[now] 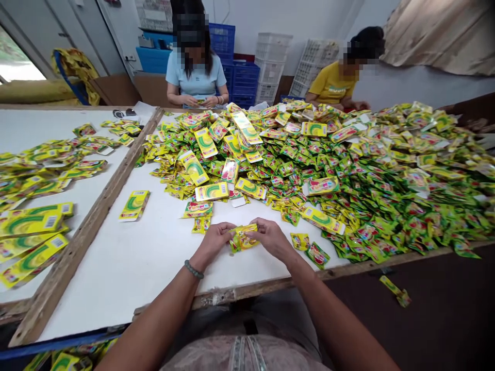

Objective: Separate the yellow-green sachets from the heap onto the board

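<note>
My left hand [218, 239] and my right hand [271, 236] are closed on opposite ends of small yellow-green candy packets [243, 238], held just above the white table near its front edge. How many packets are between the fingers I cannot tell. Just beyond my left hand lie a yellow packet [201, 225] and a flat yellow box [198, 209]. To the right of my right hand, a yellow packet [300, 240] and a green packet [317, 254] rest on the table. A single yellow box [133, 205] lies apart on the left.
A large heap of green and yellow packets [371, 190] with boxes on top covers the table's middle and right. A wooden strip [96, 208] divides off more boxes [34, 221] on the left. Two people [196, 72] sit across the table. Crates [270, 56] stand behind; packets lie on the floor.
</note>
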Demonstrator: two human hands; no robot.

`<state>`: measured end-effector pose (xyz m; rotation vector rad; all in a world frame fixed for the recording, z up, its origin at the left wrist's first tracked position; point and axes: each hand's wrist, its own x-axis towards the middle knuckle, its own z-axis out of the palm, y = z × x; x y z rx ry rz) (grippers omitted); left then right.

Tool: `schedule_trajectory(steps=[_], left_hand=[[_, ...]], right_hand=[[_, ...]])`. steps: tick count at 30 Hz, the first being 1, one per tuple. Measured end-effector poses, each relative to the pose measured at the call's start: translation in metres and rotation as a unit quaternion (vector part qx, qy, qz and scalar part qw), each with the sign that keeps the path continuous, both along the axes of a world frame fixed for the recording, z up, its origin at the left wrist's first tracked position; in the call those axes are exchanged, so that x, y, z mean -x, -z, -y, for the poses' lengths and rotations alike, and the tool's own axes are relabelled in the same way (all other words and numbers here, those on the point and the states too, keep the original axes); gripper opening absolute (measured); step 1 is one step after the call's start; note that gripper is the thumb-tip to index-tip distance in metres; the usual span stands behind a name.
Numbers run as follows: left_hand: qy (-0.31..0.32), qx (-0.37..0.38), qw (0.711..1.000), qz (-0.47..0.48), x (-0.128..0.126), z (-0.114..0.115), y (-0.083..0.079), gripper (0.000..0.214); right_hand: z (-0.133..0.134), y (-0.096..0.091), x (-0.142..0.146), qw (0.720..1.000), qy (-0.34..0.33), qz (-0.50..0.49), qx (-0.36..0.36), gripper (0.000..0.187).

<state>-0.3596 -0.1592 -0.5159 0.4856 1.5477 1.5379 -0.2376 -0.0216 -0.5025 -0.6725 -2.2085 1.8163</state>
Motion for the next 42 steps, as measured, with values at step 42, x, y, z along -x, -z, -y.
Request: schedule_trajectory(steps=[42], left_hand=[[0.016, 0.311, 0.682, -0.662, 0.15, 0.09, -0.049, 0.07]], right_hand=[[0.03, 0.024, 0.028, 0.996, 0.049, 0.041, -0.058, 0.027]])
